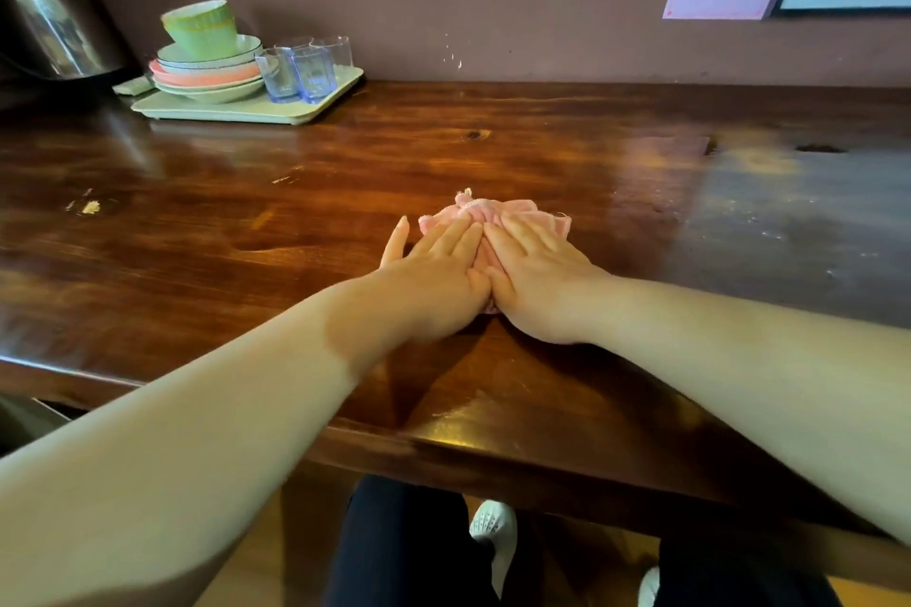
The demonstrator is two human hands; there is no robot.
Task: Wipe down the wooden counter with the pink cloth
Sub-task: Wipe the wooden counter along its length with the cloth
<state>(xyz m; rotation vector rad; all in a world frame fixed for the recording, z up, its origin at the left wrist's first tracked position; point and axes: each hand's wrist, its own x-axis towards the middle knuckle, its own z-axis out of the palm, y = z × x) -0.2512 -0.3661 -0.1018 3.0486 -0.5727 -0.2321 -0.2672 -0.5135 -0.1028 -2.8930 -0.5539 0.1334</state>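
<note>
Right now the pink cloth (485, 217) is bunched on the wooden worktop (493, 148), roughly midway between the near edge and the wall, and it is pressed flat under both hands. The left hand (434, 271) and the right hand (535, 279) lie side by side, touching along the thumbs, with the fingers (522, 232) held straight and spread across the cloth rather than curled round it — nothing is gripped, only pushed down. Only the far fringe of the cloth shows beyond the fingertips.

For the wipe to be done well, even pressure is best kept through both palms so that the cloth is dragged flat and not rolled up under the hands. Since the cloth is crumpled, a wider patch would be covered if it were spread out first. Long overlapping strokes along the grain are likely to serve better than short scrubbing.

The dull, streaky stretch of worktop to the right (788, 207) looks as though it needs attention, and the pale chipped spot at the left (90, 207) may be damage to the finish rather than dirt — hard rubbing there is probably wasted.

Care should be taken toward the far left, where a tray (315, 111) carries stacked bowls (209, 69) and small glasses (305, 72), with a kettle (54, 30) beside it; strokes are best stopped short of the tray, or the tray lifted aside.
</note>
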